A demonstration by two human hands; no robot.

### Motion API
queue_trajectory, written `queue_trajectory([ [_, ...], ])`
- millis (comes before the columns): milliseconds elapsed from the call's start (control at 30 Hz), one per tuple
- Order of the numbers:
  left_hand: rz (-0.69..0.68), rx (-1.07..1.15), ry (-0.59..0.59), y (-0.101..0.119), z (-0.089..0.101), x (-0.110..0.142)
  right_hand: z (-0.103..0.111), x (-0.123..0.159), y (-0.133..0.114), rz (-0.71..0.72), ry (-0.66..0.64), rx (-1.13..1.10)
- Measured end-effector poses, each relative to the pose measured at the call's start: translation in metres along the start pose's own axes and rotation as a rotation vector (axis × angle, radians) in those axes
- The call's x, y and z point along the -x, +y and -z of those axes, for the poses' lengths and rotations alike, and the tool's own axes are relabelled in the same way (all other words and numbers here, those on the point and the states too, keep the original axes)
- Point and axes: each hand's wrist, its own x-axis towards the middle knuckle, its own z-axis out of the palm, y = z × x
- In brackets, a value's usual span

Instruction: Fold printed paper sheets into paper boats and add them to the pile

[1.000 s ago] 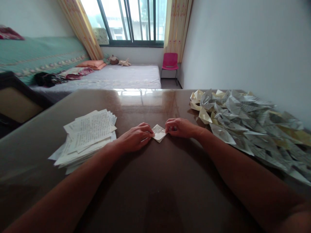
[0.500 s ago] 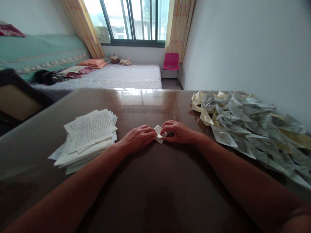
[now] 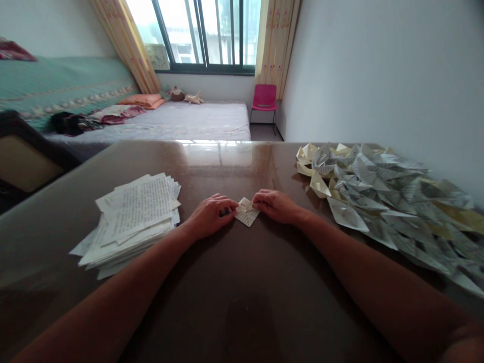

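Observation:
A small square of folded printed paper (image 3: 247, 213) lies on the brown table, turned so one corner points toward me. Creases meet near its middle. My left hand (image 3: 214, 214) has its thumb and fingertips closed on the left corner. On the opposite side, my right hand (image 3: 276, 204) pinches the upper right edge between thumb and fingers. To the left is a stack of loose printed sheets (image 3: 136, 206), unevenly piled. A large heap of folded paper boats (image 3: 370, 176), white and yellowish, spreads over the right side.
The glossy brown table (image 3: 227, 292) reaches toward a bed (image 3: 212, 118) under the window. A pink chair (image 3: 264, 97) stands by the right wall. At the left is a dark-framed chair or panel (image 3: 30, 151).
My fingers have drawn outward from the paper's middle to its corners, so more of the square shows and it looks flatter. The view has shifted slightly.

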Motion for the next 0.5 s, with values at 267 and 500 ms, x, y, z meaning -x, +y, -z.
queue_trajectory([
  [267,0.208,0.109,0.049,-0.001,-0.004,-0.004,-0.005,-0.004,-0.004,-0.196,0.036,-0.069],
  [500,0.204,-0.105,0.102,0.006,-0.013,-0.005,-0.005,-0.004,-0.011,-0.223,0.027,-0.024],
])
